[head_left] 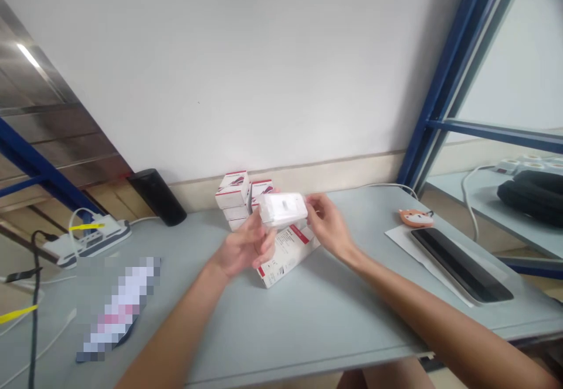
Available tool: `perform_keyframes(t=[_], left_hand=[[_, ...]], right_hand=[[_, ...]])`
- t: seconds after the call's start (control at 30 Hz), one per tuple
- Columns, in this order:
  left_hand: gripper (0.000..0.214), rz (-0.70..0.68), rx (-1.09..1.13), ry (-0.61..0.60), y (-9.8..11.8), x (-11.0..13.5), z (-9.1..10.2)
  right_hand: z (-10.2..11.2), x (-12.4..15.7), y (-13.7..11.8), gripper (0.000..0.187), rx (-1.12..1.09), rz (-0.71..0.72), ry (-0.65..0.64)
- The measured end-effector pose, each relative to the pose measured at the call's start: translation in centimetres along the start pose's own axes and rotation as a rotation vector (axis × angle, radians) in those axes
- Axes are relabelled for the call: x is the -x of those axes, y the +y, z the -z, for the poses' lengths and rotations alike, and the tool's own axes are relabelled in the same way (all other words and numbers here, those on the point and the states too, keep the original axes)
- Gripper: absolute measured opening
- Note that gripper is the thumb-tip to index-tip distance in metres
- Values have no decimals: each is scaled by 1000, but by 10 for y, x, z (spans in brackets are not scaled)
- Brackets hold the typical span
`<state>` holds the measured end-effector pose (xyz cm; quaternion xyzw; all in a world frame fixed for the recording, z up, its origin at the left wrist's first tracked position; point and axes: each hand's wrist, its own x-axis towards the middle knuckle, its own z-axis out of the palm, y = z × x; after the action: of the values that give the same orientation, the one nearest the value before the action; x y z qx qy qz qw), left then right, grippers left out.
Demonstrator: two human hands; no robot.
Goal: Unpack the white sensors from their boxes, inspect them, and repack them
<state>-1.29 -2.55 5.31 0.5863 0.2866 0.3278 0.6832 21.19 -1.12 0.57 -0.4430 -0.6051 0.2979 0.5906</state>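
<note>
Holding white box (282, 209), left hand (244, 246) beneath, right hand (329, 227) at end

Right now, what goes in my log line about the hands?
left hand: grips white box | right hand: grips its end | nearby: stacked red-and-white boxes

The left hand (246, 245) and right hand (329, 225) grip a small white box (282, 209) between them, above a pale grey table (316, 324). Just below lies a white carton with red markings (285, 257); behind, similar cartons (233, 196) sit stacked by the wall. A black cylinder (157, 196) stands far left, and a black tablet (461, 264) lies right on white paper (409, 241).
</note>
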Motion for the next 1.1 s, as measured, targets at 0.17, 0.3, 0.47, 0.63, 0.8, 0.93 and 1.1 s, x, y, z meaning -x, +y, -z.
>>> perform_keyframes(t=[0.17,0.3,0.47,0.63,0.8,0.93,1.1], left_hand=[[56,-88,-173,122,0,-4,-10],[53,-145,-166,328,-5,-16,-9],[63,52,-53,404,-9,-22,-2],[66,42,-289,504,-15,-21,-1],[64,-90,-496,468,-14,-19,-8],[66,-107,-465,445,-12,-19,-12],[65,-137,-479,402,-17,-19,-9]], right_hand=[[-6,6,3,27,-114,9,64],[-6,14,3,20,4,208,115],[-8,23,1,12,233,503,-17],[-6,23,-8,50,416,666,-222],[-3,23,-18,66,549,659,-370],[-1,21,-17,72,544,605,-397],[14,3,-5,65,421,620,-211]])
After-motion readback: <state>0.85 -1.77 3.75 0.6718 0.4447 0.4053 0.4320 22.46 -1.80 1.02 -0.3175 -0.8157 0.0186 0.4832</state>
